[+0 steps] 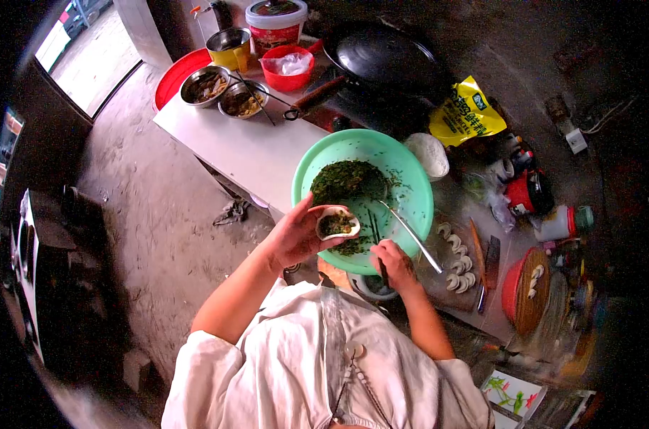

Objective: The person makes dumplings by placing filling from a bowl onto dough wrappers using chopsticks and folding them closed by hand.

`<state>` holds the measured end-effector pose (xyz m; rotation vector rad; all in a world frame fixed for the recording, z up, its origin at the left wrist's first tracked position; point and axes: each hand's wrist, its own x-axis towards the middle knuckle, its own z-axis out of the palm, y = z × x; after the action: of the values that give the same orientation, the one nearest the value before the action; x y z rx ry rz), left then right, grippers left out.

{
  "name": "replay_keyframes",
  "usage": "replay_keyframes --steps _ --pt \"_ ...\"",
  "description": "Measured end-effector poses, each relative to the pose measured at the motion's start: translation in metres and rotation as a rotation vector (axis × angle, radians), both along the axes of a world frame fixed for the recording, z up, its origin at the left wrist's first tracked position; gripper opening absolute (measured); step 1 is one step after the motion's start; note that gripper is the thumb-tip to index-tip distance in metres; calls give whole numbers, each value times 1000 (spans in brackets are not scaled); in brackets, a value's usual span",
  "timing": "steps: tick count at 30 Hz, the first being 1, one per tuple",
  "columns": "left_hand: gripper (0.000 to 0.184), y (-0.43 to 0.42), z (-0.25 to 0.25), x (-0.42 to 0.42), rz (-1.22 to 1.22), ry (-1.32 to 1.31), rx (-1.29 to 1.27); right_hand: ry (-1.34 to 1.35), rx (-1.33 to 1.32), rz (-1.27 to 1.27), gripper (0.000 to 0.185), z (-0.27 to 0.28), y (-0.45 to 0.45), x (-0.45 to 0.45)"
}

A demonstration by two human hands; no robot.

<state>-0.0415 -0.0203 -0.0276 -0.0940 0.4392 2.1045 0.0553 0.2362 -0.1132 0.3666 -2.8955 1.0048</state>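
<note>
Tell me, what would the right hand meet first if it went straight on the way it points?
Probably the dark green filling heaped in the green basin, past the chopsticks the right hand holds; depth is unclear, so it might pass above.

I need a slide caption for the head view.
The left hand holds a filled wrapper over a green bowl while the right hand grips chopsticks.

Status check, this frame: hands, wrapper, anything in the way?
Left hand cupping filled wrapper, unsealed. Right hand gripping dark chopsticks. Metal spoon across green basin's rim, near right hand.
</note>
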Motion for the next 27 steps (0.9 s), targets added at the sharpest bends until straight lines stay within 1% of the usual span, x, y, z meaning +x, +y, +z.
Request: replay_keyframes --steps 2,3,4,6,7,8,10,11,12,14,15,16,18,19,20,22,24,26,27 --pt "60 2 6 0 -11 13 -46 -35 222 128 38 7 1 5" --pt "60 3 7 1 -16 14 -44 -120 228 152 42 24 1 8" --pt "60 5 8 1 -28 17 -35 -120 229 147 42 36 3 11" --pt "60 9 10 1 -47 21 -26 -95 399 201 44 49 8 16" --pt "59 12 11 2 -52 9 -24 -25 450 181 38 52 9 15" --pt "58 15 13 3 -59 -3 -22 -25 449 174 38 59 9 12" --pt "58 22 23 6 -99 14 6 56 56 41 29 100 -10 1" --pt "58 25 26 7 -132 28 34 238 -39 -14 21 119 -26 0" --pt "58 28 27 9 -144 31 30 241 -40 -27 21 129 -34 -2" --pt "57 34 29 11 -161 40 4 469 37 12 22 140 -42 -5" --pt "55 37 31 12 -179 82 30 483 75 31 22 139 -41 -6" --pt "55 39 31 14 -191 86 27 486 75 19 22 139 -41 -7" --pt "49 41 31 18 -189 191 -93 507 -3 29 22 141 -42 -9" --pt "41 40 37 20 -176 276 -111 509 -25 13 19 142 -42 -10" --pt "41 40 41 23 -184 281 -115 514 -28 4 19 144 -42 -11" --pt "43 45 47 29 -126 671 -304 463 -104 -50 16 148 -44 -12" --pt "45 49 48 33 -100 680 -299 451 -146 -79 14 150 -45 -13" --pt "42 51 53 36 -75 760 -331 441 -189 -109 13 151 -46 -15" --pt "39 53 49 39 -61 747 -338 427 -222 -131 13 152 -46 -16"
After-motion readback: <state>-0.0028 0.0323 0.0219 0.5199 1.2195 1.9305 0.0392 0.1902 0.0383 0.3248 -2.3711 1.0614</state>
